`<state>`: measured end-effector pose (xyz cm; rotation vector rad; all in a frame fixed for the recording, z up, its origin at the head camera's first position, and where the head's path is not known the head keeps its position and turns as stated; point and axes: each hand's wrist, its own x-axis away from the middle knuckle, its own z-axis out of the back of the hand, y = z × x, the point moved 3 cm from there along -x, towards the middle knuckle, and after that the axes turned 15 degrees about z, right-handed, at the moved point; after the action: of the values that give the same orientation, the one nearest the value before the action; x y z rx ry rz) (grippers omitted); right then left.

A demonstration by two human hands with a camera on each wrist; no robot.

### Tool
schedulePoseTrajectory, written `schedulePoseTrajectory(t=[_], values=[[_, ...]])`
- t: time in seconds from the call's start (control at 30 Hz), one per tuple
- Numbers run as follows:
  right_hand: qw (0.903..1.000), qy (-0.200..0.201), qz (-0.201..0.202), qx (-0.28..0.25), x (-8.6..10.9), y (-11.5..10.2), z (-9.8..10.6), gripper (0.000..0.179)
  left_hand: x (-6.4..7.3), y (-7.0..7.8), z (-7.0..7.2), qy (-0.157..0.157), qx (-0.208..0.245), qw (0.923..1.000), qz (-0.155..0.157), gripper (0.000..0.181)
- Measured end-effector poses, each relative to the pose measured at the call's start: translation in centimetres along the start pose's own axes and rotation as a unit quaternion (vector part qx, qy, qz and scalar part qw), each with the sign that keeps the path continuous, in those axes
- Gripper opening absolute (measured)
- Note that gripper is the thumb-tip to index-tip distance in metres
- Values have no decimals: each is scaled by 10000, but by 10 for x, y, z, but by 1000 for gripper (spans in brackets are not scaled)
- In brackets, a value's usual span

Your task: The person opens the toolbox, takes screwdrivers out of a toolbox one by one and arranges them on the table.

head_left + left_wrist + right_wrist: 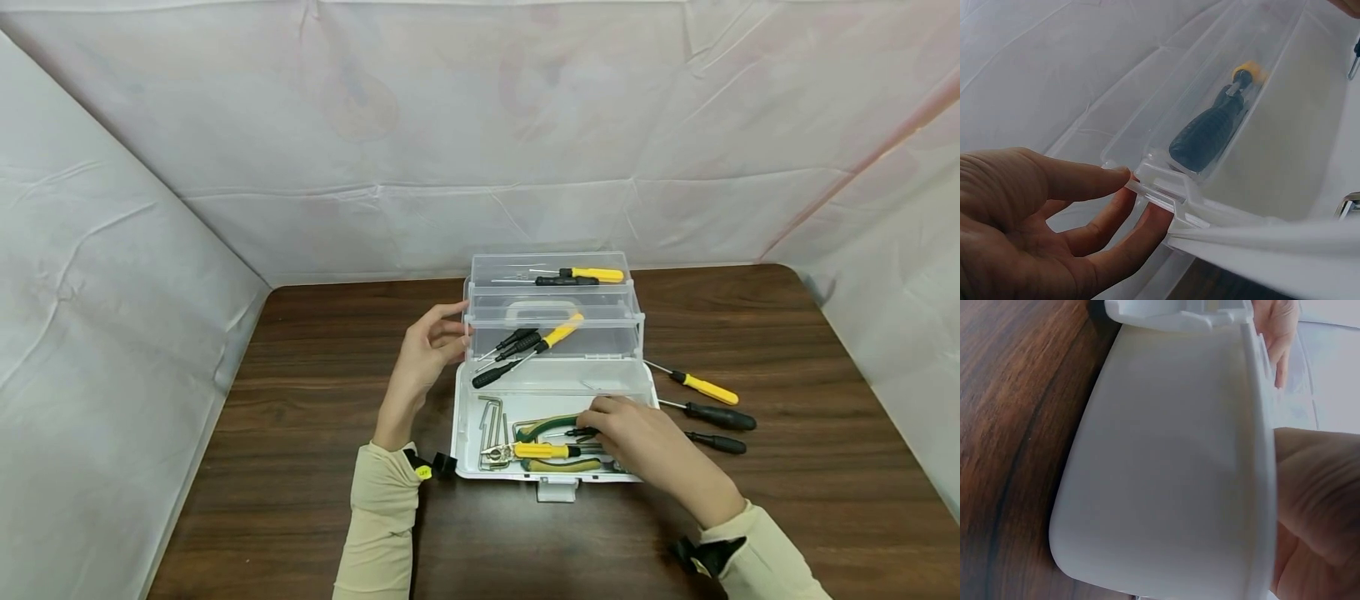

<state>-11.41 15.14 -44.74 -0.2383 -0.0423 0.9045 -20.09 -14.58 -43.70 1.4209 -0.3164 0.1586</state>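
Observation:
A white toolbox stands with its clear tiered trays raised at the back. My left hand pinches the left side of the trays; in the left wrist view its thumb and fingers grip a clear side strip. My right hand reaches down into the box's right half, gripping a small black screwdriver whose shaft points left. Its fingertips are partly hidden. Around it lie green-handled pliers, yellow-handled pliers and several hex keys.
Yellow and black screwdrivers lie in the trays, among them a yellow one slanting over the lower tier. Right of the box are a yellow screwdriver and two black ones, the nearer screwdriver close to my right wrist. White sheets enclose the wooden table.

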Motion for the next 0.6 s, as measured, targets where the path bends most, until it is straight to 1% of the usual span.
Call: schedulePoseTrajectory(t=[0.27,0.4,0.6], values=[[9989,282,123,343,4,-9,11,29,1,0,0,-19,28,10000,-41,54],[9981,488,83,374,7,-12,18,30,2,1,0,-3,9,10000,-26,54],[9955,768,132,533,14,-15,28,31,1,-1,1,7,2,10000,-36,54]])
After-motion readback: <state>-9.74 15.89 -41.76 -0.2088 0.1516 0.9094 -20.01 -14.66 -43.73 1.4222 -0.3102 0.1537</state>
